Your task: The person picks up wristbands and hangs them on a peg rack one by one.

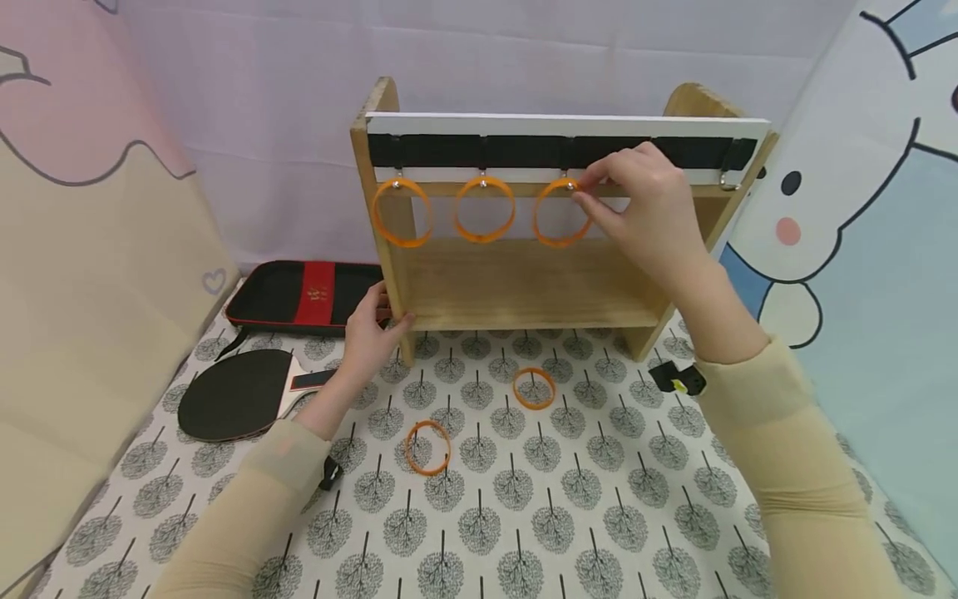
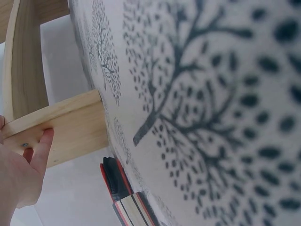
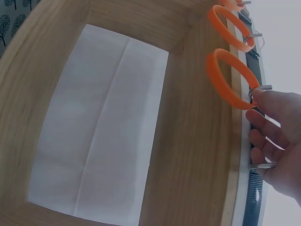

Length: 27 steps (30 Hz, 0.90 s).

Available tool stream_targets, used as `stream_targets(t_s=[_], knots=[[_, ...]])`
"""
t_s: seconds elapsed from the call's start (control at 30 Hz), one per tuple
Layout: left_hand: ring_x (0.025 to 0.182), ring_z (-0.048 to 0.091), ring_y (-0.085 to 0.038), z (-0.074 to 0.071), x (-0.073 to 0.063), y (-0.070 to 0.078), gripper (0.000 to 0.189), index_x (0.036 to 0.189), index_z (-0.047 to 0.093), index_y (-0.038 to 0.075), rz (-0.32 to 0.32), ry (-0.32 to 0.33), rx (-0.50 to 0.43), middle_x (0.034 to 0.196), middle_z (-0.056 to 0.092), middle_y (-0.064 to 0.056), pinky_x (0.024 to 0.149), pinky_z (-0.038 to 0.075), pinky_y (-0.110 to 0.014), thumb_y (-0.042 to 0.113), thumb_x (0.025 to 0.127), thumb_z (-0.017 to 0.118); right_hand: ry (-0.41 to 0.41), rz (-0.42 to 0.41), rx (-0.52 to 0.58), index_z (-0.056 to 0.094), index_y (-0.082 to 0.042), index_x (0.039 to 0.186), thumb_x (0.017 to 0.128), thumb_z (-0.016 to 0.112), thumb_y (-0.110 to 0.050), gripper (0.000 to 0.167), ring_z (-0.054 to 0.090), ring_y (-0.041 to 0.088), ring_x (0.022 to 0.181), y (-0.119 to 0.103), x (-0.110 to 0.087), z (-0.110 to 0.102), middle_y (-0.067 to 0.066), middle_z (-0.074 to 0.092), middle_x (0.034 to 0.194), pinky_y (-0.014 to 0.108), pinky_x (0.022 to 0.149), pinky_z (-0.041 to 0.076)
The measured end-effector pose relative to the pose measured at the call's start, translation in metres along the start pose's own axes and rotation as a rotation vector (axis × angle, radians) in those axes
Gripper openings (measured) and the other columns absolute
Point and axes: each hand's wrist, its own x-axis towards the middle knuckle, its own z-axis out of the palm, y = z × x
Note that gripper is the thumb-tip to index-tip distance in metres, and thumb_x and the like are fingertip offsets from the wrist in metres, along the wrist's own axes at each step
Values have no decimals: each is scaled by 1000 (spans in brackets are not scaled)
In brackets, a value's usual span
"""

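With thumb and forefinger, my right hand (image 1: pixel 647 212) pinches the right edge of an orange wristband (image 1: pixel 560 242) that hangs on a metal hook. In the right wrist view that band (image 3: pixel 216 77) loops over the hook beside my thumb tip. Two more orange wristbands, the middle one (image 1: pixel 482 239) and the left one (image 1: pixel 404 243), hang on hooks along the same black-and-white rail (image 1: pixel 449 150). The rail crosses the top of a small wooden shelf (image 1: pixel 524 283). My left hand (image 1: pixel 367 333) grips the shelf's left side panel (image 2: pixel 77 129) low down, thumb at the front edge.
Two loose orange wristbands, one nearer (image 1: pixel 410 453) and one farther (image 1: pixel 534 406), lie on the tree-print tablecloth (image 1: pixel 479 516). A black table tennis bat (image 1: pixel 235 395) and a black-and-red case (image 1: pixel 269 291) lie left of the shelf. A bare hook (image 1: pixel 728 180) hangs at the rail's right end.
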Motion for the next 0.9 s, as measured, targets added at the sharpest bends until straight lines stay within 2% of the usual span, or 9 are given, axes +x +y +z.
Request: stream_targets(t_s=[0.1, 0.33, 0.43, 0.67, 0.8, 0.9], knots=[[100, 64, -29, 1, -3, 0, 62, 141, 41, 16, -3, -1, 1, 117, 57, -12, 74, 58, -42, 25, 86, 69, 8, -11, 11, 68, 0, 89, 82, 73, -10, 13, 54, 26, 86, -2, -2, -2, 11, 70, 88, 34, 76, 39], [98, 64, -28, -10, -2, -1, 61, 140, 42, 16, 17, 13, 22, 117, 58, -12, 73, 58, -41, 22, 86, 69, 167, -78, 51, 71, -4, 87, 78, 77, -8, 12, 57, 26, 88, -15, -11, -2, 8, 71, 88, 30, 77, 43], [97, 65, -28, -14, -1, -3, 61, 140, 42, 16, 19, 16, 29, 117, 58, -12, 72, 58, -41, 22, 85, 69, 187, -98, 97, 71, -4, 88, 77, 77, -8, 13, 58, 26, 88, -22, -16, -3, 8, 71, 90, 25, 79, 42], [98, 64, -29, -12, 0, -4, 61, 141, 41, 16, 16, -3, 30, 117, 57, -13, 72, 58, -42, 22, 86, 69, 112, -88, 213, 71, -4, 90, 71, 79, -3, 21, 60, 24, 91, -38, -42, -2, 8, 71, 91, 17, 86, 45], [97, 64, -28, -11, 1, -4, 62, 141, 41, 16, 13, -5, 35, 116, 58, -12, 71, 58, -41, 23, 86, 69, 29, -131, 232, 70, -2, 93, 72, 79, -6, 23, 60, 23, 94, -35, -64, 8, 9, 70, 95, 19, 90, 47], [97, 65, -28, -11, 1, -3, 63, 141, 41, 16, 11, -2, 38, 116, 58, -12, 71, 58, -42, 23, 86, 69, -41, -132, 260, 70, -2, 96, 73, 78, -9, 25, 60, 23, 98, -31, -80, 18, 9, 69, 99, 21, 93, 46]])
